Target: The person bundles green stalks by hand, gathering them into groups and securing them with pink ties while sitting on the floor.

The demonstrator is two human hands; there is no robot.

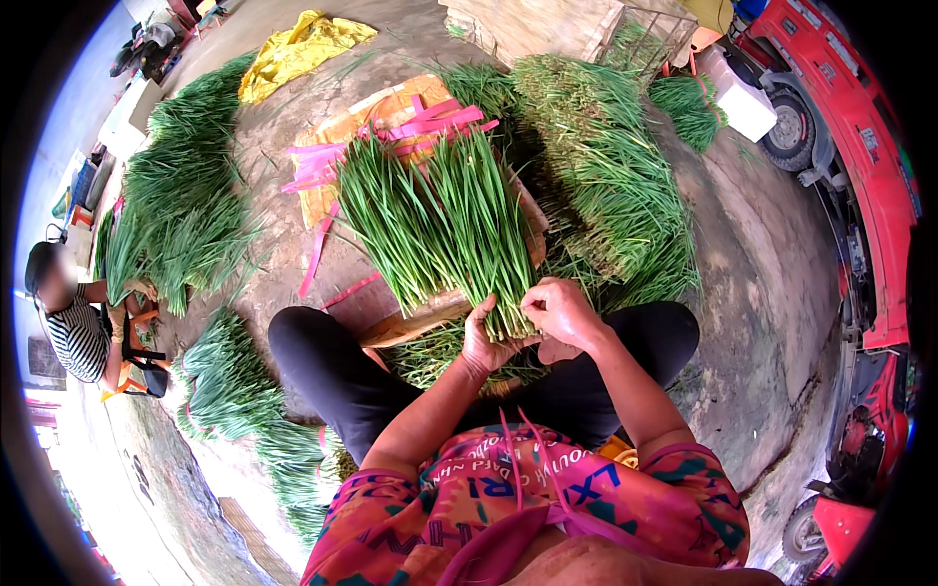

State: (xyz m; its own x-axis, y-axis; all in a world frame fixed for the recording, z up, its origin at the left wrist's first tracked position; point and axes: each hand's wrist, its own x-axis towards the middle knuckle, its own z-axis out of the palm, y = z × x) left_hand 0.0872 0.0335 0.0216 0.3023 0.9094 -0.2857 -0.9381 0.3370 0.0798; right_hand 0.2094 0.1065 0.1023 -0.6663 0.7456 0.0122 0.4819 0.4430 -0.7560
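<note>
Two bunches of long green garlic chives lie side by side in front of me, the left bunch (391, 220) and the right bunch (479, 215), leaves pointing away and pale cut ends toward me. My left hand (486, 344) is wrapped round the cut ends of the right bunch from below. At the right edge of those stems, my right hand (565, 311) is closed in a pinch; what sits between its fingertips is too small to make out. Pink ribbon strips (435, 125) lie behind the bunches on an orange-brown sheet (327, 127). Loose stalks (430, 356) lie below, between my knees.
Large chive heaps stand at the right (616, 166) and far left (191, 186), with tied bunches (230, 376) near my left knee. A person in a striped top (78, 342) sits at the left. A yellow cloth (303, 49), white box (738, 98) and red vehicle (850, 117) stand farther off.
</note>
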